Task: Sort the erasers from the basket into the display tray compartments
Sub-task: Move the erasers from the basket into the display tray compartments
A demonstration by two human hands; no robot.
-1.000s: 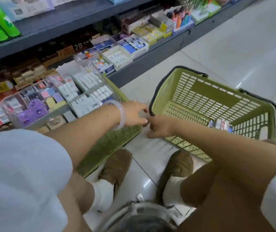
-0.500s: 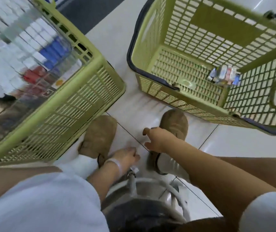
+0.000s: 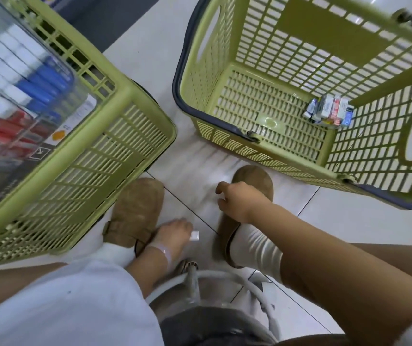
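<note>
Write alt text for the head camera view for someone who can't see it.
A left hand pinches a small white eraser near the floor between brown shoes, the right hand loosely curled above. A green plastic basket holds a few erasers in one corner.

Two baskets stand on the floor ahead of the seated person's feet. The left basket bears the display tray, which lies across its top. The right basket holds a cluster of erasers in its near right corner. Between the shoes, the left hand is low with a small eraser at its fingertips; the right hand is above the right shoe.
</note>
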